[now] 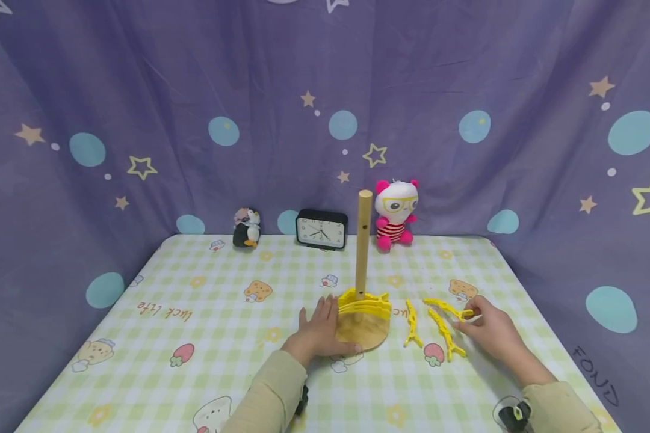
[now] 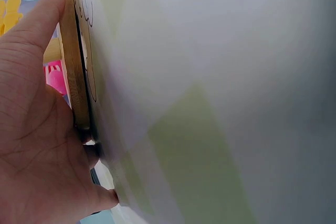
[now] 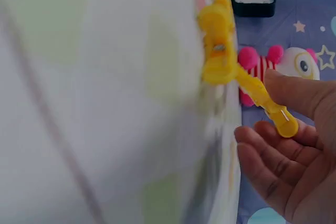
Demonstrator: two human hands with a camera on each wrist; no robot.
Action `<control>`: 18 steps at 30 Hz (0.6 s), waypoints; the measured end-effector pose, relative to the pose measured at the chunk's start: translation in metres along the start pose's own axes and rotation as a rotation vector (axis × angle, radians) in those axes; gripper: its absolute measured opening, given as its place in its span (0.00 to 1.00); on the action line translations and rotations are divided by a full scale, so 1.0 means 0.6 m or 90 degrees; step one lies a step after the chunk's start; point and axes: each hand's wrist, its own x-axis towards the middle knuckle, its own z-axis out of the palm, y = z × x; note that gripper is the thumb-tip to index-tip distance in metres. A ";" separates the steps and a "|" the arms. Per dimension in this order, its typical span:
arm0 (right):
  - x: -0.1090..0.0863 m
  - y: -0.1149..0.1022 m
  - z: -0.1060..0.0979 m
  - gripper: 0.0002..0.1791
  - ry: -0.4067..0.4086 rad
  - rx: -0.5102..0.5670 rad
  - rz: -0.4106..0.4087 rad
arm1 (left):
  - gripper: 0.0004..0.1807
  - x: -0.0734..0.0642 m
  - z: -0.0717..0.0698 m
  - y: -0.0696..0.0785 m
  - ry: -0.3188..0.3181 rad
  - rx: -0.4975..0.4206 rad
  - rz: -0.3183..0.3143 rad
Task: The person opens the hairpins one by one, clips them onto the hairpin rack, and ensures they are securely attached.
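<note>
In the head view, my left hand rests against the left side of a round wooden base, fingers extended and thumb along its front edge. The left wrist view shows that thumb on the wooden rim. A wooden pole rises upright from the base, with several curved yellow pieces stacked low around it. To the right, my right hand pinches the end of a forked yellow plastic piece between thumb and fingers. Two similar yellow pieces lie between that hand and the base.
Along the back of the table stand a penguin toy, a black alarm clock and a pink-and-white plush panda. A checked cloth covers the table. Behind it hangs a purple curtain.
</note>
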 end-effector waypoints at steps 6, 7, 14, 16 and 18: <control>-0.003 -0.034 -0.010 0.29 0.054 0.064 -0.024 | 0.66 -0.001 0.001 0.000 0.001 0.003 0.000; -0.003 -0.041 -0.012 0.30 0.061 0.077 -0.034 | 0.66 -0.001 0.001 0.000 0.001 0.003 0.000; -0.008 -0.078 -0.014 0.22 0.058 0.229 -0.124 | 0.65 -0.001 -0.001 0.001 0.001 0.006 0.000; -0.010 -0.087 -0.010 0.18 0.057 0.245 -0.153 | 0.65 -0.002 -0.001 0.001 0.000 0.005 -0.001; -0.012 -0.095 -0.005 0.15 0.066 0.236 -0.175 | 0.65 -0.002 -0.001 0.001 0.000 0.004 -0.001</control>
